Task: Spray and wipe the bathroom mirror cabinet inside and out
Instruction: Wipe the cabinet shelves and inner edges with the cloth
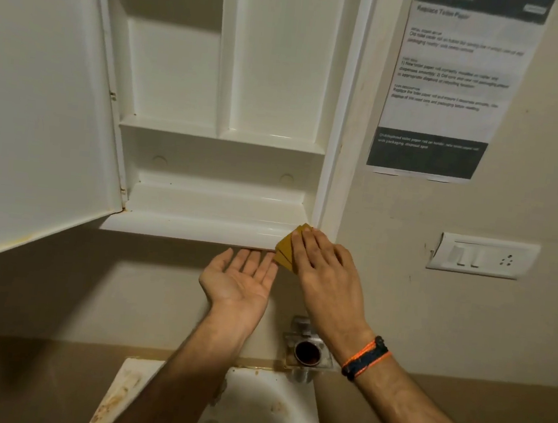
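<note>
The white mirror cabinet (pixel 216 204) hangs open on the wall, its shelves bare, its door (pixel 39 117) swung out to the left. My right hand (pixel 323 267) lies flat with straight fingers on a folded yellow cloth (pixel 286 246) at the right end of the cabinet's bottom ledge. The cloth hangs partly over the ledge's front edge. My left hand (pixel 239 276) is held palm up with fingers spread, just below that edge and beside the cloth. No spray bottle is in view.
A white sink (pixel 266 413) with stained rim sits below, a metal tap fitting (pixel 304 348) on the wall above it. A printed paper sheet (pixel 452 85) and a switch plate (pixel 483 257) are on the wall to the right.
</note>
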